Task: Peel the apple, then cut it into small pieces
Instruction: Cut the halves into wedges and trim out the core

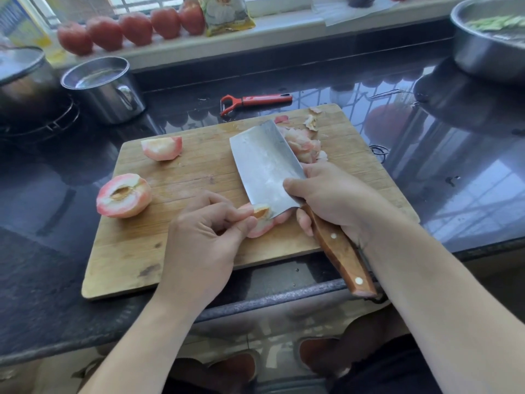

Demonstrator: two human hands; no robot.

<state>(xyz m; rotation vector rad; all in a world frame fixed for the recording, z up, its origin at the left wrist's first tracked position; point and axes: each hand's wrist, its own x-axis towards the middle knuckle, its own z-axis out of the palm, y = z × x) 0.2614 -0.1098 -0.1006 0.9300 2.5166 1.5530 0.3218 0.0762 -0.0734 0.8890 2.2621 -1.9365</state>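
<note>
On the wooden cutting board (199, 172), my left hand (204, 237) pinches a peeled apple quarter (260, 223) near the board's front edge. My right hand (329, 200) grips a cleaver (264, 166) by its wooden handle, thumb on the blade's flat. The blade's heel cuts into the quarter at its core. A peeled apple half (123, 196) lies cut side up at the board's left edge. Another quarter (162, 147) sits at the back left. A heap of pink peelings (304, 146) lies behind the blade at the back right.
A red peeler (255, 100) lies on the dark counter behind the board. A steel cup (105, 86) and a pot on a stove (25, 81) stand at the left, a steel basin (488, 44) at the far right. Tomatoes (133, 28) line the windowsill.
</note>
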